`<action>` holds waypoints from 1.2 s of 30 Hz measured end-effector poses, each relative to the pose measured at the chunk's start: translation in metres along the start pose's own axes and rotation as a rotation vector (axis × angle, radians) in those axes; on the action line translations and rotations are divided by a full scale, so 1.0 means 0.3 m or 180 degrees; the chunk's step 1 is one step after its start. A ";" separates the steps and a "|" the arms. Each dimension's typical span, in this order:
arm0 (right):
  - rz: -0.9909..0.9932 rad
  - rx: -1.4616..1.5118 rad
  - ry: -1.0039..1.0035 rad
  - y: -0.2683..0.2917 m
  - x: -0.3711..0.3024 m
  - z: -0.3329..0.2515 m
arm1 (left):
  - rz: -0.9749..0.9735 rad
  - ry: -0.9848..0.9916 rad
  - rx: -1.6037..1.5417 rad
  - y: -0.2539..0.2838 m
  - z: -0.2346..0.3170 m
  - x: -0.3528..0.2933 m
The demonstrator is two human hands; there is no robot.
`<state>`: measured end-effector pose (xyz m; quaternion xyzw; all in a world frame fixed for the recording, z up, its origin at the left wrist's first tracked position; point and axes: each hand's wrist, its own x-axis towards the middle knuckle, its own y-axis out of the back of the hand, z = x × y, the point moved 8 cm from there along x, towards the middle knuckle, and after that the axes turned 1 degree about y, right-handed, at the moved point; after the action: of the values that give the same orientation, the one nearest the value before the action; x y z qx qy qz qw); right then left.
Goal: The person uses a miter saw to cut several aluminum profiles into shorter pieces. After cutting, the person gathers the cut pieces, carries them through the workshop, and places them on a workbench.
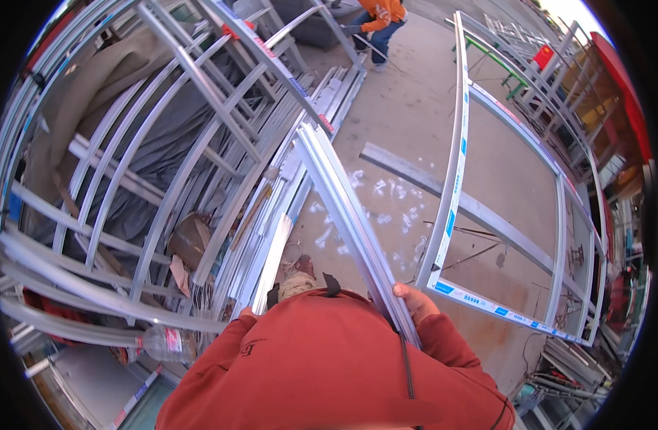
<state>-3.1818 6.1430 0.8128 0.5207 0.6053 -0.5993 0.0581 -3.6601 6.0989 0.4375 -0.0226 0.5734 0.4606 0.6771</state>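
Observation:
A long silver aluminium profile (pixel 354 222) slants from in front of my body up to the left, with ridges along its length. My right hand (pixel 415 302) is closed around its near end, thumb on the outer edge. Little shows of my left hand (pixel 248 312) beyond the red sleeve; its fingers are hidden. Beside it is a shorter bright profile (pixel 273 261), and I cannot tell whether the hand touches it. The long profile's far end lies over or close to a stack of long profiles (pixel 275 204) on the left.
Metal racks (pixel 193 136) with grey sheeting (pixel 146 136) fill the left. On the right stands a large metal frame (pixel 454 186) with blue-white tape; a loose bar (pixel 401 166) lies by it. A co-worker (pixel 379 25) in orange works far ahead. A plastic bottle (pixel 168 342) sits at lower left.

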 end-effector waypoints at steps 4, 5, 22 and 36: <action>-0.0065 -0.0212 0.0435 -0.049 0.104 -0.078 | 0.0275 -0.0085 0.0568 0.359 0.397 -0.023; -0.0066 -0.0233 0.0493 -0.048 0.106 -0.086 | 0.0356 -0.0078 0.0702 0.434 0.517 -0.046; 0.0001 -0.1143 0.1061 -0.001 0.214 -0.435 | 0.0286 -0.1181 0.0031 0.577 1.110 0.480; 0.0622 0.0088 0.1041 -0.009 0.241 -0.496 | -0.0004 -0.0852 0.0715 0.642 1.278 0.401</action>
<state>-3.1339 6.3013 0.8053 0.6682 0.5449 -0.5065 0.0097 -3.5055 6.4958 0.5684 0.1144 0.5261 0.3922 0.7459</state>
